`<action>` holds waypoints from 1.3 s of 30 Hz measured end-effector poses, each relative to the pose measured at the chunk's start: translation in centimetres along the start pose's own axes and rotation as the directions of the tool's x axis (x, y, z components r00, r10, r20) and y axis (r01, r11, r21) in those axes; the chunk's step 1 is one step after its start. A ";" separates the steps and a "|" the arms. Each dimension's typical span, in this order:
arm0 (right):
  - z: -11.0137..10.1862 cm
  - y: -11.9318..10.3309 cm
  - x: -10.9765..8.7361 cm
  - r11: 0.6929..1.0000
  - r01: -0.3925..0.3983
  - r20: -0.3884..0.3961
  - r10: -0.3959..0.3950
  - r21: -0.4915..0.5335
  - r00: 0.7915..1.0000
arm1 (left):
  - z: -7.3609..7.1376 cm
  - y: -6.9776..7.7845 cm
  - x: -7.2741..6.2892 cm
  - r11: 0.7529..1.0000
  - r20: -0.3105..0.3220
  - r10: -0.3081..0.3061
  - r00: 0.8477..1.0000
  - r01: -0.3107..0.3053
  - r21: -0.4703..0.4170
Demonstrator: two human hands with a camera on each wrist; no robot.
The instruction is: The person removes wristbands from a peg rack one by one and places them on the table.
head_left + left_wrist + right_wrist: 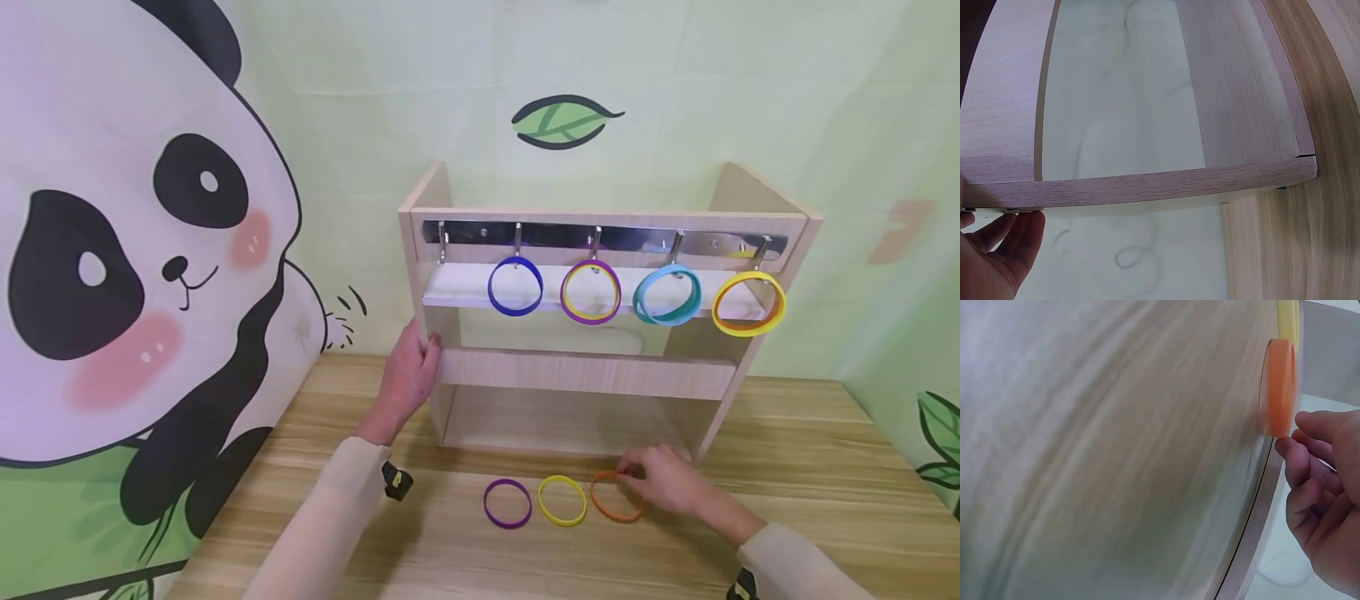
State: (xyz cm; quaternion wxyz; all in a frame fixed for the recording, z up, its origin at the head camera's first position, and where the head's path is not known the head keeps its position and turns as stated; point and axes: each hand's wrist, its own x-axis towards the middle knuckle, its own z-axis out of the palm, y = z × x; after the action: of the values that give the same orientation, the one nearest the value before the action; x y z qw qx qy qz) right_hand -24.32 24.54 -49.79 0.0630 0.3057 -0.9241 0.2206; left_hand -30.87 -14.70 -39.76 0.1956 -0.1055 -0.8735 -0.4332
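Observation:
An orange wristband (pixel 617 520) lies on the table in front of a wooden rack (pixel 585 367). My right hand (pixel 663 479) is at its far right edge, thumb and fingers curled about the rim; in the right wrist view the fingertips are right at the orange band (pixel 1282 387). A yellow wristband (pixel 562 523) and a purple wristband (pixel 507 526) lie in a row to its left. My left hand (pixel 408 375) holds the rack's left side panel, thumb at the front edge; the left wrist view shows its fingers (pixel 1025 240) against the panel's outer face.
A metal hook strip (pixel 555 235) spans the rack's top. Its leftmost hook (pixel 442 242) is bare. From the others hang a blue band (pixel 491 293), a purple and yellow pair (pixel 563 300), light-blue and teal bands (pixel 697 296), and yellow and orange bands (pixel 782 304).

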 end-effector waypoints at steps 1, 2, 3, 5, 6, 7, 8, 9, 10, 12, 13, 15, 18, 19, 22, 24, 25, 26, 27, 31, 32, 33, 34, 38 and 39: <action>0.0 -0.1 0.0 1.000 -0.003 -0.003 0.003 -0.003 1.000 | 0.0 0.0 0.0 1.000 -0.001 0.001 1.000 -0.001 0.001; -0.1 -0.1 0.0 1.000 -0.009 -0.006 0.009 -0.005 1.000 | 0.0 0.0 0.0 1.000 -0.002 0.002 1.000 -0.002 0.001; -0.1 -0.2 0.0 1.000 -0.015 -0.009 0.015 -0.011 1.000 | 0.0 0.0 0.0 1.000 -0.002 0.001 1.000 -0.001 0.002; -0.3 -0.4 0.0 1.000 -0.023 -0.017 0.023 -0.019 1.000 | 0.0 0.0 -0.1 1.000 -0.001 0.000 1.000 0.000 0.001; -0.4 -0.4 0.0 1.000 -0.024 -0.019 0.024 -0.019 1.000 | 0.0 0.1 0.0 1.000 0.000 0.000 1.000 0.000 0.001; -0.4 -0.6 0.0 1.000 -0.025 -0.024 0.025 -0.015 0.999 | 0.0 0.1 0.0 1.000 0.000 -0.001 1.000 0.001 0.001; -0.5 -0.7 0.0 1.000 -0.021 -0.027 0.020 -0.015 0.999 | 0.0 0.1 0.0 1.000 0.001 0.000 1.000 0.000 0.001; -0.6 -0.9 0.1 1.000 -0.014 -0.033 0.013 -0.014 0.999 | 0.0 0.1 0.0 1.000 0.001 0.000 1.000 0.000 0.002; -0.7 -1.1 0.1 1.000 -0.004 -0.042 0.004 -0.014 0.999 | 0.0 0.1 0.0 1.000 0.000 0.000 1.000 0.000 0.001; -0.9 -1.6 0.3 1.000 0.010 -0.062 -0.011 -0.014 0.998 | 0.0 0.1 0.0 1.000 -0.003 0.002 1.000 -0.002 0.001; -1.1 -1.9 0.4 1.000 0.019 -0.074 -0.021 -0.020 0.997 | 0.0 0.1 0.0 1.000 -0.004 0.002 1.000 -0.003 0.000; -1.3 -2.6 0.6 0.999 0.032 -0.100 -0.035 -0.034 0.994 | 0.0 0.1 0.0 1.000 -0.005 0.003 1.000 -0.003 -0.001; -1.8 -3.9 1.1 0.998 0.050 -0.140 -0.056 -0.048 0.989 | -0.1 0.1 0.0 1.000 -0.002 0.003 1.000 -0.003 -0.006; -2.0 -4.3 1.2 0.997 0.059 -0.153 -0.066 -0.047 0.986 | -0.1 0.1 -0.1 1.000 0.000 0.002 1.000 -0.002 -0.006; -2.4 -5.5 1.7 0.996 0.085 -0.206 -0.091 -0.039 0.974 | -0.1 0.2 0.0 1.000 0.004 0.000 1.000 0.000 -0.008; -2.8 -6.1 2.1 0.994 0.104 -0.240 -0.107 -0.026 0.965 | -0.1 0.2 0.0 1.000 0.004 -0.001 1.000 0.001 -0.007; -2.9 -6.4 2.3 0.992 0.125 -0.266 -0.127 -0.025 0.956 | -0.1 0.2 0.0 1.000 0.004 -0.002 1.000 0.002 -0.007; -3.2 -6.6 2.5 0.989 0.144 -0.291 -0.145 -0.024 0.946 | -0.1 0.2 0.0 1.000 0.003 -0.003 1.000 0.003 -0.007; -3.4 -6.8 2.7 0.986 0.168 -0.316 -0.166 -0.022 0.934 | -0.1 0.2 0.0 1.000 0.003 -0.003 1.000 0.003 -0.007; -4.2 -7.3 3.4 0.967 0.252 -0.418 -0.239 -0.025 0.876 | 0.0 0.0 0.1 1.000 0.005 0.001 1.000 -0.001 -0.004; -4.4 -7.5 3.5 0.966 0.257 -0.434 -0.240 -0.021 0.868 | 0.0 -0.1 0.1 1.000 0.006 0.002 1.000 -0.002 -0.005; -4.6 -7.6 3.7 0.965 0.263 -0.449 -0.243 -0.018 0.860 | 0.1 -0.1 0.1 1.000 0.007 0.004 1.000 -0.004 -0.004; -4.8 -7.7 3.8 0.963 0.268 -0.463 -0.244 -0.014 0.852 | 0.1 -0.1 0.1 1.000 0.008 0.004 1.000 -0.004 -0.005; -5.7 -8.5 4.4 0.963 0.269 -0.500 -0.230 0.007 0.835 | 0.1 -0.1 0.1 1.000 0.004 0.001 1.000 -0.001 -0.007; -5.9 -8.7 4.6 0.963 0.270 -0.508 -0.227 0.011 0.831 | 0.1 -0.1 0.1 1.000 0.004 0.001 1.000 -0.001 -0.007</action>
State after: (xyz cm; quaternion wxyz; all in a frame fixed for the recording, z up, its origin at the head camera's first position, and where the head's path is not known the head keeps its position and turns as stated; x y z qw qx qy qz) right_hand -22.94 18.51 -40.14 0.3168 0.3576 -0.8180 0.3204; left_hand -30.99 -14.70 -39.87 0.1937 -0.1075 -0.8722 -0.4360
